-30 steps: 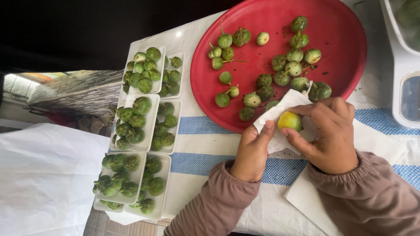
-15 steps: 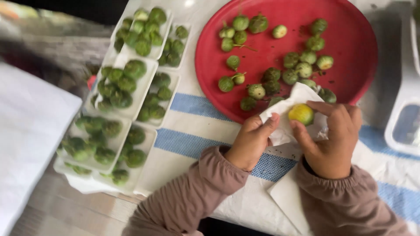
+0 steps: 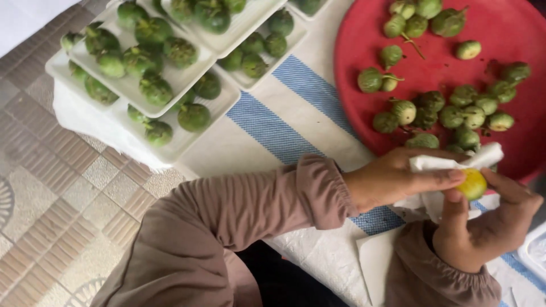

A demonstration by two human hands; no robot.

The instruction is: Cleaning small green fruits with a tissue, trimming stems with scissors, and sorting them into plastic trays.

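I've got a small yellow-green fruit [image 3: 473, 184] pinched btwn both hands, just off the near edge of the red tray [image 3: 455, 45], over the surface. My right hand [image 3: 492, 224] grips it from below w/ thumb and fingers closed round it. My left hand [image 3: 398, 179] comes in from the side, fingers pressing a white tissue [image 3: 449, 164] against the top of the fruit; the tissue also hangs down behind my hands. So both hands are closed on the fruit, the left one through the tissue.

Just beyond my hands, the tray carries a loose scatter of round green fruits [image 3: 455, 111], some w/ stems, most bunched near its near edge, a few farther up.

Under it all is a white cloth w/ blue stripes [image 3: 273, 128] over the surface. Below my right wrist lies a white paper sheet [image 3: 378, 261].

Further left, white foam trays [image 3: 170, 79] sit overlapping, each packed w/ darker green fruits. They reach the cloth's left edge. Past that is a tiled floor [image 3: 57, 199]. Both my sleeves are brownish-mauve w/ gathered cuffs.
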